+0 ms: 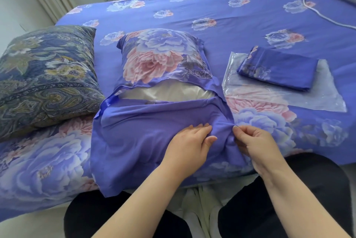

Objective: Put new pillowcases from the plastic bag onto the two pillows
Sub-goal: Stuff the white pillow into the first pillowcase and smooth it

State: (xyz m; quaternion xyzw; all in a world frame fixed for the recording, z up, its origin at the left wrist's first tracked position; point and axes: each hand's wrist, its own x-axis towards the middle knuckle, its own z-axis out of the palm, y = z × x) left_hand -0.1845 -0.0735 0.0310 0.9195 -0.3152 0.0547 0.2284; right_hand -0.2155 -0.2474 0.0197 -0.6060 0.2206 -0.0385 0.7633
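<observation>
**Both hands gather the loose end of the new pillowcase**

Your left hand [189,142] and right hand [254,145] meet at the near end of the purple floral pillowcase [154,58], on its plain violet flap that hangs over the bed edge. The left hand lies on the cloth with fingers curled into a fold, thumb out toward the right. The right hand pinches a bunched ridge of the same fabric between thumb and fingertips — the two hands sit just apart, with the gathered cloth between them.

The pillow [167,92] is partly inside the case: its white end shows through the open mouth, about midway along, while the far end is covered by the big pink and lilac blooms.

To your left lies the second pillow [46,76], in a dark paisley cover, its near corner beside the case you hold. To your right the clear plastic bag [308,93] lies flat on the bedspread [231,12], with a folded pillowcase [277,68] resting on top of it — well apart from your hands. A white cable [316,9] trails across the far right of the bed.
</observation>
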